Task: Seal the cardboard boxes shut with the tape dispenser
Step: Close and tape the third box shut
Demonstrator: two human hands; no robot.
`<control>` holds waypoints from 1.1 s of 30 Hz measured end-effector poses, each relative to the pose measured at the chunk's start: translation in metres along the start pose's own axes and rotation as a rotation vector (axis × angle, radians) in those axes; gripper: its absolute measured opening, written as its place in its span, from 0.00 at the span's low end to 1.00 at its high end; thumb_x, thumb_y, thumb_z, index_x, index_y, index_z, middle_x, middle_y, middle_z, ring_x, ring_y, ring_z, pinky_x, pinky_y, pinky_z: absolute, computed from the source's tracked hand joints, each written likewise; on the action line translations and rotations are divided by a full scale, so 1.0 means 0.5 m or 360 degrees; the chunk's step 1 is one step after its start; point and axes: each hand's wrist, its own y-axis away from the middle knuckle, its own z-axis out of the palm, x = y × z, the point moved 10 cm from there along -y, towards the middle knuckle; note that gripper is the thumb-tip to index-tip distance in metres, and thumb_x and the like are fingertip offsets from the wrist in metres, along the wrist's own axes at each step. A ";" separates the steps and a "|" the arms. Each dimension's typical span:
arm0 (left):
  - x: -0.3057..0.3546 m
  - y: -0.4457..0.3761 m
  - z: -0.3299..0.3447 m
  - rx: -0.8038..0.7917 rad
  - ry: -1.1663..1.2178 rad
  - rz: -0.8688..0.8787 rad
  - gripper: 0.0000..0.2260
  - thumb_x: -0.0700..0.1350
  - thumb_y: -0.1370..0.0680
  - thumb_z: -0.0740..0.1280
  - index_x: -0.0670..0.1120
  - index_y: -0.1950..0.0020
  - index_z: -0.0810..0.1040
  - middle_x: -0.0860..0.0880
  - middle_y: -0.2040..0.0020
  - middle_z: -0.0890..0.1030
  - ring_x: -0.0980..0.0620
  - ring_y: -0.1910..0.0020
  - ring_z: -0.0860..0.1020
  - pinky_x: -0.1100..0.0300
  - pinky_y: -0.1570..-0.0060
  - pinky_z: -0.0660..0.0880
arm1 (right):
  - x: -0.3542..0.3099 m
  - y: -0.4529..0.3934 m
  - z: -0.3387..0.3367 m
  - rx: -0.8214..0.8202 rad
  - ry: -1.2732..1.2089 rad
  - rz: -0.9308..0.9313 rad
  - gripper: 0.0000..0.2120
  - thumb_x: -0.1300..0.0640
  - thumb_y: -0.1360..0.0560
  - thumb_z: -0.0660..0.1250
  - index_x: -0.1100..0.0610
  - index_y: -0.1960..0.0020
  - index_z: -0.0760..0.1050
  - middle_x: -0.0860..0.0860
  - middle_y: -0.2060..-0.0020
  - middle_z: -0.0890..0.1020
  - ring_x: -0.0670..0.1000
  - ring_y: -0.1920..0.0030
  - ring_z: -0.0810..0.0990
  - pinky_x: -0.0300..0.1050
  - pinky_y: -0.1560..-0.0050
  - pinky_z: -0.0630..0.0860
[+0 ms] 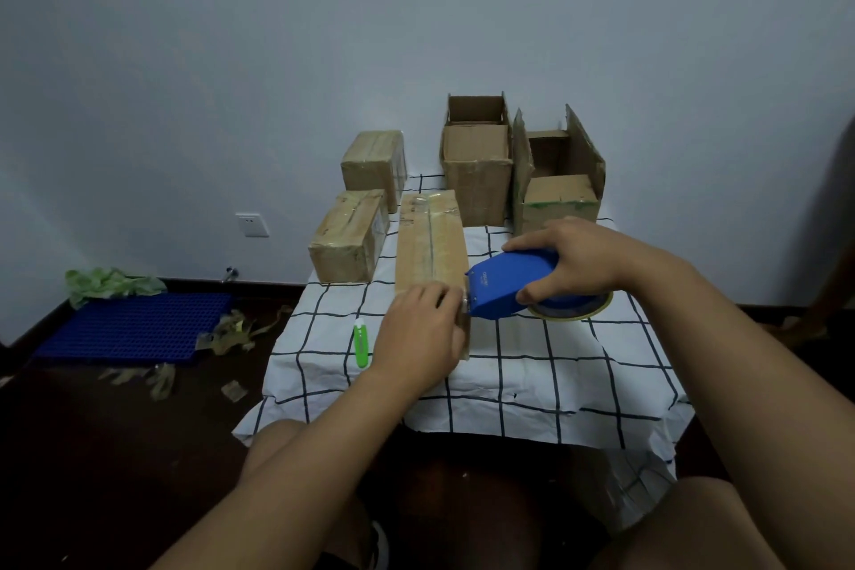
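The long cardboard box (430,245) lies lengthwise on the checked-cloth surface (532,366), its near end toward the person, so a strip of tape can run straight along the top seam; a glossy strip already shows along that seam. The left hand (418,333) lies over the box's near end with fingers (439,294) bent down on the top edge, probably to pin the box and the tape end against the pull. The right hand (578,259) grips the blue tape dispenser (513,285), fingers wrapped over its top and thumb underneath, with its toothed end touching the box's near right corner, a fair position for cutting or starting a strip.

2 taped boxes (351,236) stand to the left, apparently set aside as done. 2 open boxes (476,162) with flaps up wait at the back, so the task looks about half finished. A green utility knife (361,345) lies just left of the left hand.
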 end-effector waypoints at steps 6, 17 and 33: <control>-0.002 0.001 0.000 0.0064 -0.0057 -0.0060 0.17 0.46 0.24 0.63 0.47 0.35 0.76 0.48 0.47 0.78 0.47 0.49 0.75 0.56 0.52 0.69 | 0.029 0.012 0.011 0.0003 -0.0171 0.0049 0.40 0.27 0.39 0.66 0.39 0.28 0.71 0.42 0.43 0.77 0.47 0.45 0.76 0.50 0.43 0.75; -0.012 0.010 0.003 0.0039 -0.0085 -0.0164 0.18 0.47 0.24 0.63 0.50 0.35 0.75 0.50 0.45 0.76 0.50 0.47 0.74 0.58 0.60 0.70 | 0.081 0.030 0.032 0.0038 -0.0454 0.0096 0.36 0.27 0.40 0.68 0.29 0.33 0.68 0.40 0.40 0.75 0.48 0.42 0.75 0.51 0.41 0.75; -0.011 0.007 0.001 0.0001 -0.0103 -0.0175 0.17 0.48 0.24 0.63 0.51 0.35 0.76 0.50 0.45 0.77 0.50 0.48 0.74 0.60 0.62 0.64 | 0.104 0.030 0.037 0.0040 -0.0553 0.0102 0.28 0.41 0.31 0.77 0.29 0.36 0.68 0.33 0.44 0.73 0.44 0.46 0.75 0.42 0.50 0.73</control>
